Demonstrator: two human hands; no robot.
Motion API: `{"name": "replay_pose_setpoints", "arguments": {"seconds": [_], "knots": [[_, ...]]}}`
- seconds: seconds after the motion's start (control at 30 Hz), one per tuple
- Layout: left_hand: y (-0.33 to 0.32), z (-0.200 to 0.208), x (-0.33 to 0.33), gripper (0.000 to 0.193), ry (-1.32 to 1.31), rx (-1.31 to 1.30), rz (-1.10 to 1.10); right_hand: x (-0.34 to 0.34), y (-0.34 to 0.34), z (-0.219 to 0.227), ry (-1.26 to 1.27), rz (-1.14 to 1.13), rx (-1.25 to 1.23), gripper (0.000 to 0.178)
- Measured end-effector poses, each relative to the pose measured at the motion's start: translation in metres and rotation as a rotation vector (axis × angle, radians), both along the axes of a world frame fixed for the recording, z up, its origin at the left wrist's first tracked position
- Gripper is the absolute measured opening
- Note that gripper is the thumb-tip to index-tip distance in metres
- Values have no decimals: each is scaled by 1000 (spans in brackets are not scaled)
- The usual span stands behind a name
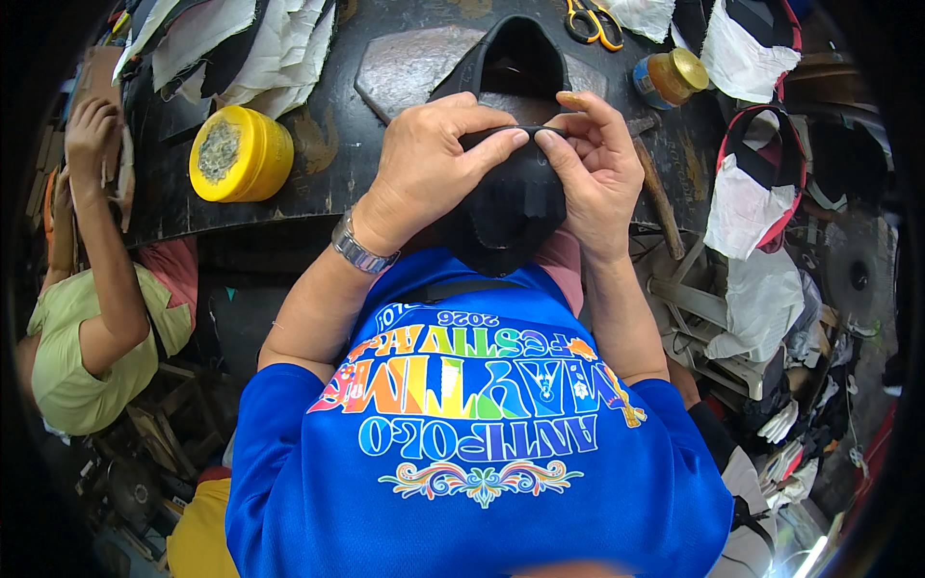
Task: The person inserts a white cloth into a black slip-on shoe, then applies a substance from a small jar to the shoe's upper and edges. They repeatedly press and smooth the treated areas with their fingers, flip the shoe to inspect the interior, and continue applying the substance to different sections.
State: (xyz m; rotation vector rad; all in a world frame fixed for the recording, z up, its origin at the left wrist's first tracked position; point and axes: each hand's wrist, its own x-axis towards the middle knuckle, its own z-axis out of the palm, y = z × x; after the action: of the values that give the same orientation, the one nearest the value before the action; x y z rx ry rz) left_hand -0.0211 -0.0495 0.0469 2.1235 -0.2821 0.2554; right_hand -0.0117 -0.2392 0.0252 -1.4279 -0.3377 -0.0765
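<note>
A left hand (434,159) and right hand (595,169) are pinching a black fabric piece (506,202) between thumbs and fingers, at the dark surface's (330,183) near edge. Uneven pulling could be skewing the pinched rim; a hammer (658,197) is crowding the right side, while bare surface is stretching leftward toward a yellow tub (255,159).

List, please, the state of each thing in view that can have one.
Left hand: pinches black piece
Right hand: pinches black piece
Black piece: held at its edge
Wristwatch: fastened
Jar: gold lid on
Yellow tub: top crusted grey; open or lidded, unclear
Hammer: lying on table
Scissors: lying on table, opening unclear
</note>
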Motion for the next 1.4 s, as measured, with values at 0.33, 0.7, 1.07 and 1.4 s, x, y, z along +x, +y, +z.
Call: {"name": "replay_pose_setpoints", "arguments": {"seconds": [0.33,0.7,1.07,1.4], "knots": [[9,-1,9,22,111,-97,-113,2,-5,5,93,22,-13,50],[17,6,13,24,-13,116,-199,24,-17,18,35,213,-302,54],[37,31,30,43,76,302,-422,4,-18,15,-189,97,-538,81],[16,24,10,48,-126,516,-245,36,-18,42,-106,335,-652,54]]}}
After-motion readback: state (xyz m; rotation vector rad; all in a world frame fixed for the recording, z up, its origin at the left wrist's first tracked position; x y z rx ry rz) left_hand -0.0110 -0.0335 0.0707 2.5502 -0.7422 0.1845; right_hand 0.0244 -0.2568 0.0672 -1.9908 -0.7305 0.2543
